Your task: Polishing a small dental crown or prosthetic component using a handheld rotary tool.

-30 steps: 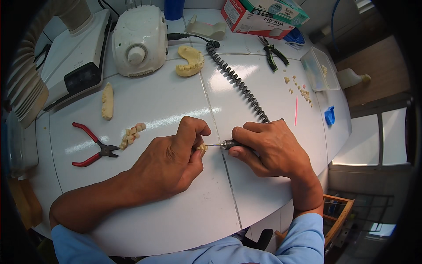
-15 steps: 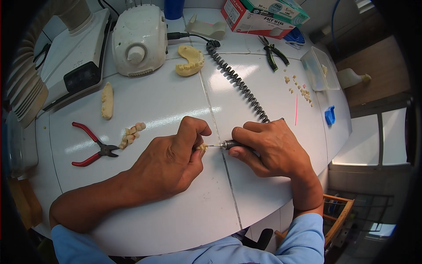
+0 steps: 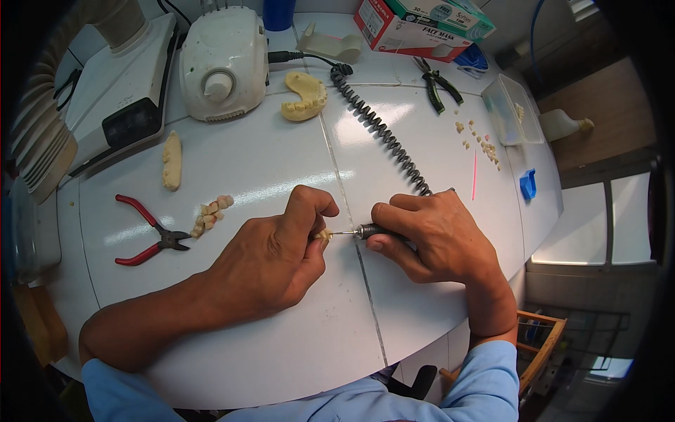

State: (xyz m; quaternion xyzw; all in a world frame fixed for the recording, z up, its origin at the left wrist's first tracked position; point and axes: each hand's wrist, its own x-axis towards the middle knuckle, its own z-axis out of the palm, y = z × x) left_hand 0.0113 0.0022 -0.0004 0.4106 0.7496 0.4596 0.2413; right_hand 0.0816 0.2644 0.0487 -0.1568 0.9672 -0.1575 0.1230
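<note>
My left hand (image 3: 271,257) pinches a small cream-yellow piece (image 3: 322,235) between its fingertips, partly hidden by them. My right hand (image 3: 429,235) grips a dark rotary handpiece (image 3: 373,231), its thin metal bit reaching left to that piece. A coiled grey cord (image 3: 380,130) runs from behind my right hand toward the white control unit (image 3: 223,53). Left of my left hand lie red-handled cutters (image 3: 169,239) and a cluster of small cream and pinkish pieces (image 3: 211,211). A long cream cast (image 3: 172,162) and a horseshoe-shaped yellow dental model (image 3: 306,105) lie beyond.
A hose-topped machine (image 3: 119,112) stands at left. Behind are a blue container (image 3: 278,14) and a mask box (image 3: 408,32). At right are black pliers (image 3: 436,88), scattered bits (image 3: 485,148), a clear box (image 3: 513,112), a pink stick (image 3: 474,176) and a blue piece (image 3: 527,184).
</note>
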